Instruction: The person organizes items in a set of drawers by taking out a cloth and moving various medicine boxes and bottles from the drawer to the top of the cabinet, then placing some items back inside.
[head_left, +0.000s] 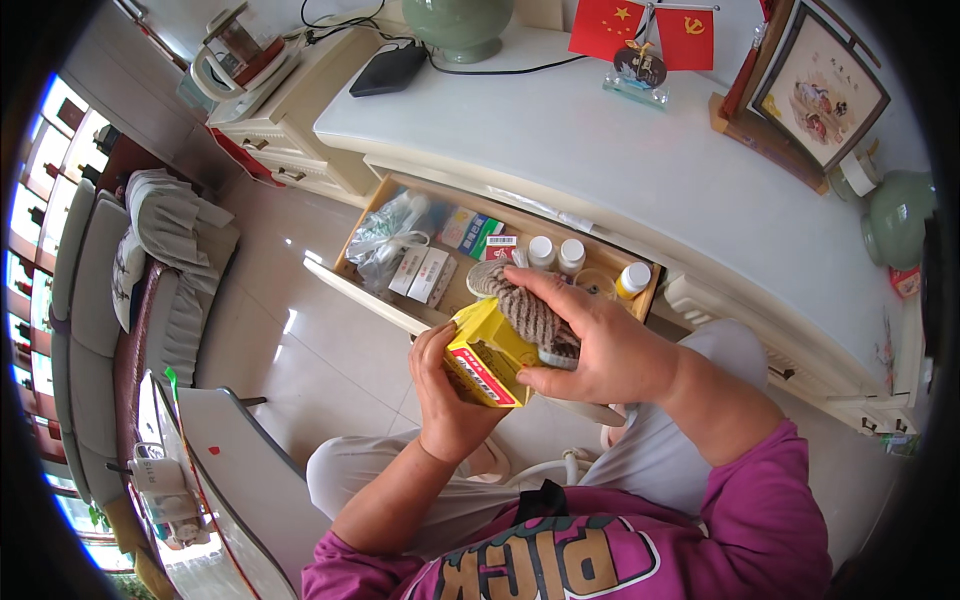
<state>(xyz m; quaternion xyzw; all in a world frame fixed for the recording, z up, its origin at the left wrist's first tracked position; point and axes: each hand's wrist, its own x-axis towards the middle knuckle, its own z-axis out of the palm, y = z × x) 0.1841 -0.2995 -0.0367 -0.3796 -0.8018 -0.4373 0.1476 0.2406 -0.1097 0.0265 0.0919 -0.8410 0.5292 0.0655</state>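
Note:
My left hand (450, 397) grips a yellow cardboard box (491, 352) with a red and white printed label, from its left side and underneath. In my right hand (592, 337) is a brown ribbed cloth bundle (529, 307), held against the upper right of the box. The right thumb touches the box's lower right edge. Whether the bundle reaches into the box cannot be told. Both hands are over the front of a pulled-out drawer (367, 294). Inside lie a tied plastic bag (394, 232), white cartons (431, 276), a blue-green box (471, 231) and white-capped bottles (571, 255).
Above the drawer runs a white cabinet top (525, 112) with a black device (388, 71), a green vase (459, 22), small flags (645, 34) and a framed picture (821, 90). A glass kettle (240, 56) stands on a side cabinet. Low at left is a table (232, 450).

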